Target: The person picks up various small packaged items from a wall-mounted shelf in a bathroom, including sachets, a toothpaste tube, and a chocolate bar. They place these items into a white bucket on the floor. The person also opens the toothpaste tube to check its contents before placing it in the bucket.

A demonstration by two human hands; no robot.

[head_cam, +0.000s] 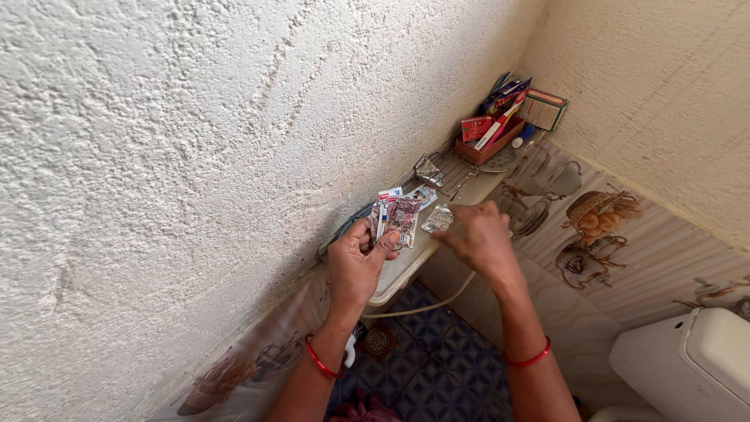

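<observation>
My left hand [358, 262] is closed on a small bundle of sachets [400, 216], fanned upward between thumb and fingers. My right hand [483, 237] hovers just right of it over a narrow ledge [406, 270], fingers curled toward a silvery sachet [438, 219] lying there; whether it touches the sachet I cannot tell. Both wrists wear red bangles.
Farther along the ledge lie a crumpled foil piece [427, 170] and a brown tray of toothpaste tubes and brushes [491, 137], with a green box [544, 109] behind. Rough plaster wall on the left, a white toilet tank [691, 367] at lower right, blue patterned floor tiles [437, 367] below.
</observation>
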